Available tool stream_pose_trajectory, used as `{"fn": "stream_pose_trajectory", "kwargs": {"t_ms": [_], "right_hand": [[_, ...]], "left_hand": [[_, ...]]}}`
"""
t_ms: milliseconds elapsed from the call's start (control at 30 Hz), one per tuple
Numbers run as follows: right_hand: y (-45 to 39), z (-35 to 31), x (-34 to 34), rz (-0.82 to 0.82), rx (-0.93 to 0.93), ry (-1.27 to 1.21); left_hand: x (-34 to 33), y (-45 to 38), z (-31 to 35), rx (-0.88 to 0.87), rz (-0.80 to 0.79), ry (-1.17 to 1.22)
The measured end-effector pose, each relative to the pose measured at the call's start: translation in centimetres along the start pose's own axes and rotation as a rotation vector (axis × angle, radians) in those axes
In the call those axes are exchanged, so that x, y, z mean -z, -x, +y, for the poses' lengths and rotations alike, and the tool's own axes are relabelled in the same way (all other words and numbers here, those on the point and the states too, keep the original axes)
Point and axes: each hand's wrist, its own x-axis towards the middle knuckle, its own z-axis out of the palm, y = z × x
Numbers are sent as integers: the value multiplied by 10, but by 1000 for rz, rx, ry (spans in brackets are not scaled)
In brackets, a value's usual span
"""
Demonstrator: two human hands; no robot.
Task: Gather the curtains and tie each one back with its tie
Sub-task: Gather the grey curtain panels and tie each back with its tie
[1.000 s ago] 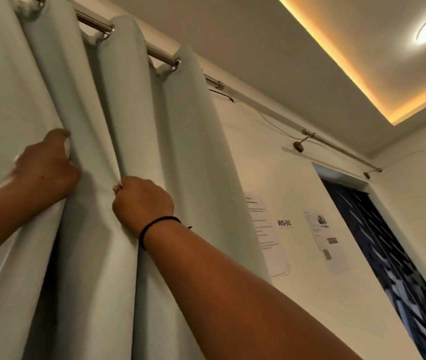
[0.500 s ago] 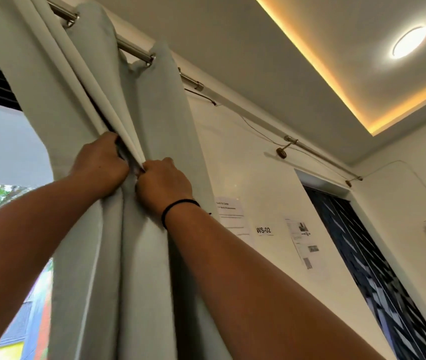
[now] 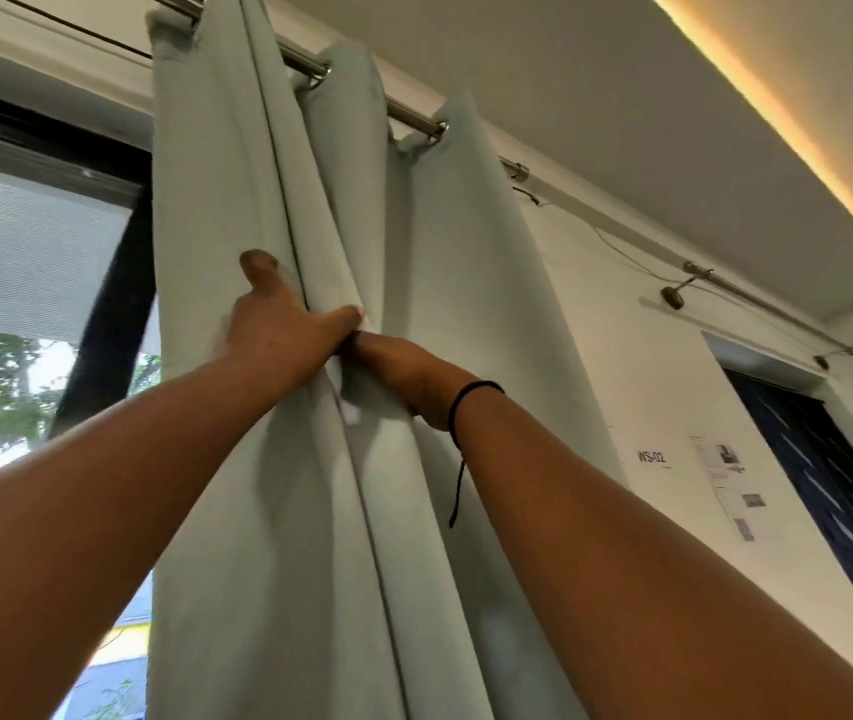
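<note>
Curtain [image 3: 216, 200]: I see it bunched, its left edge free beside the window [image 3: 40, 252].
Left hand [image 3: 279, 330]: fingers hidden in the folds, thumb up; grip unclear.
Right hand [image 3: 403, 371]: fingers curled on a fold.
Wall label [image 3: 651, 456]: "WS-02".

Bright window [image 3: 24, 304] daylight, warm ceiling cove glow [image 3: 777, 127], wide-angle distortion, soft focus

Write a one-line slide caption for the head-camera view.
Both hands, left hand and right hand, bunch the pale green curtain together beneath its metal rod.
</note>
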Motion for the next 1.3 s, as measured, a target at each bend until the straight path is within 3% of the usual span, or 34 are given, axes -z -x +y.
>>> {"fn": "stream_pose_trajectory", "kwargs": {"t_ms": [167,200,333,400,500,667,833,1033,1167,1300], "right_hand": [[-2,4,-4,-73,-71,-431],[-3,3,-4,-11,-66,-475],[-10,3,-4,606,55,-381],[-8,-3,-7,670,39,-294],[-12,-18,-15,595,38,38],[-23,-79,-58,431,203,466],[-18,-143,-89,356,331,523],[-5,-181,-132,210,568,563],[-3,-158,-119,117,539,525],[5,-121,-98,-16,422,272]], "left_hand": [[29,-12,-3,-108,-4,-242],[35,-11,-4,-145,-9,-261],[55,-10,-11,-245,-8,-237],[64,-9,-15,-268,9,-219],[76,-7,-21,-277,9,-168],[101,-7,-36,-235,22,-69],[114,-6,-52,-78,8,80],[148,-17,-67,165,116,472],[144,-17,-74,106,44,371],[126,-12,-58,89,-95,259]]}}
